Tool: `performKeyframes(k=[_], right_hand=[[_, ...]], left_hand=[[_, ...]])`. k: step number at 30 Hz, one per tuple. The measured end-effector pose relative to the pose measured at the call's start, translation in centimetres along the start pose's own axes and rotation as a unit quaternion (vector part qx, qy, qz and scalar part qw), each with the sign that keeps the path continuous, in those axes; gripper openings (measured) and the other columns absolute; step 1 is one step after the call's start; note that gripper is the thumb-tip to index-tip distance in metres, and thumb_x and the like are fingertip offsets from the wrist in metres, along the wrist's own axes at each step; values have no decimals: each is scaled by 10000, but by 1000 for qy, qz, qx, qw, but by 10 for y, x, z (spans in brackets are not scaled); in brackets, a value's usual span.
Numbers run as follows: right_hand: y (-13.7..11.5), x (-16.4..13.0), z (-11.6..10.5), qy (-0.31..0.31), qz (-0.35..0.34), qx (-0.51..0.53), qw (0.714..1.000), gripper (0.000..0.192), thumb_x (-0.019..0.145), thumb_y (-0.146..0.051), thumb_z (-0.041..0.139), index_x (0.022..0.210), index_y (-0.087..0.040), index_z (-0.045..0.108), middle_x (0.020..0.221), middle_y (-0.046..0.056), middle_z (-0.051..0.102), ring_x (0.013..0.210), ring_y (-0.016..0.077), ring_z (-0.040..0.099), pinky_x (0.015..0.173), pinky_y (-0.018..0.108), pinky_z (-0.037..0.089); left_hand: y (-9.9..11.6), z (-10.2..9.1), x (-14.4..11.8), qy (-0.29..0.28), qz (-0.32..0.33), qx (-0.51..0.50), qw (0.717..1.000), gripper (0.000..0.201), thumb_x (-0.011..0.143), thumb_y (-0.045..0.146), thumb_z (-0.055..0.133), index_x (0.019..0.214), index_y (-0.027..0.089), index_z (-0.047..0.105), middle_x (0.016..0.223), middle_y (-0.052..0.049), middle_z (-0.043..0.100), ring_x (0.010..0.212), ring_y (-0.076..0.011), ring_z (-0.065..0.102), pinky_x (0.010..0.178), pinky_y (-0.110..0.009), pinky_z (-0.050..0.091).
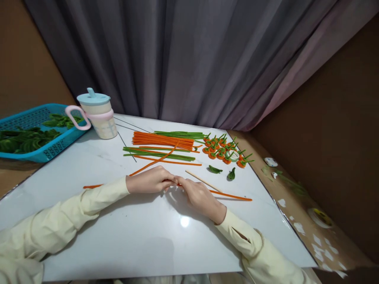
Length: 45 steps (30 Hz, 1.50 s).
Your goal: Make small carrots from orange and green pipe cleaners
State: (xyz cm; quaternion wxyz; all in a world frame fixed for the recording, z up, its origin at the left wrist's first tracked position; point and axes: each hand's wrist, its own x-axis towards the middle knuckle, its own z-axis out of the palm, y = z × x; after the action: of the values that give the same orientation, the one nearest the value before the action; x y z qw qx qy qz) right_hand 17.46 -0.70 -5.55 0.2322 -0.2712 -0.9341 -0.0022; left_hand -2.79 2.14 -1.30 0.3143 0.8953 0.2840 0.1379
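Right now a long fuzzy orange pipe cleaner [227,195] lies flat on the shiny white table [118,236]. Both the left hand [148,182] and right hand [199,197] pinch it in the middle, fingertips touching. A thin wooden stick [203,181] lies just beside.

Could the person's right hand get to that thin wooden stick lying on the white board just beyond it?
Probably yes. The wooden stick lies just past the right hand, with nothing between them, though its fingers are pinching an orange pipe cleaner together with the left hand.
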Motion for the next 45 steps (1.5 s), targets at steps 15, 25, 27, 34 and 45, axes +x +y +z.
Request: performKeyframes(k=[15,25,27,34,45], right_hand=[[1,-4,-3,-16,58,221,973,402,851,-80,422,1214,-191,291,984,71,668,830,165,636,693,252,478],[2,1,-7,-69,21,117,990,176,954,-204,332,930,-159,500,771,53,607,659,157,550,595,252,416],[2,0,-8,-74,-3,67,995,214,952,-188,306,915,-152,514,733,52,595,623,159,531,557,255,389],[0,0,-7,-89,-47,30,995,252,962,-206,328,908,-143,567,713,44,596,622,145,521,552,249,358],[-1,-1,-1,-68,-53,82,993,314,982,-200,275,765,-173,500,640,14,540,568,125,477,551,239,349]], left_hand=[[8,-4,-4,-45,11,6,999,230,868,112,440,783,143,652,569,17,619,524,-86,569,549,-153,394],[7,-2,-8,-43,27,50,997,227,885,140,392,859,158,617,622,2,629,547,-114,561,540,-192,371],[6,-2,-8,-37,25,56,997,218,884,149,395,858,165,610,640,1,630,554,-114,557,531,-192,360],[11,-4,-10,-65,34,116,990,202,852,104,410,806,168,596,654,-10,639,570,-129,556,528,-203,347],[13,-2,-12,-64,57,160,983,201,823,69,428,820,177,598,688,-19,667,579,-162,599,519,-243,338]])
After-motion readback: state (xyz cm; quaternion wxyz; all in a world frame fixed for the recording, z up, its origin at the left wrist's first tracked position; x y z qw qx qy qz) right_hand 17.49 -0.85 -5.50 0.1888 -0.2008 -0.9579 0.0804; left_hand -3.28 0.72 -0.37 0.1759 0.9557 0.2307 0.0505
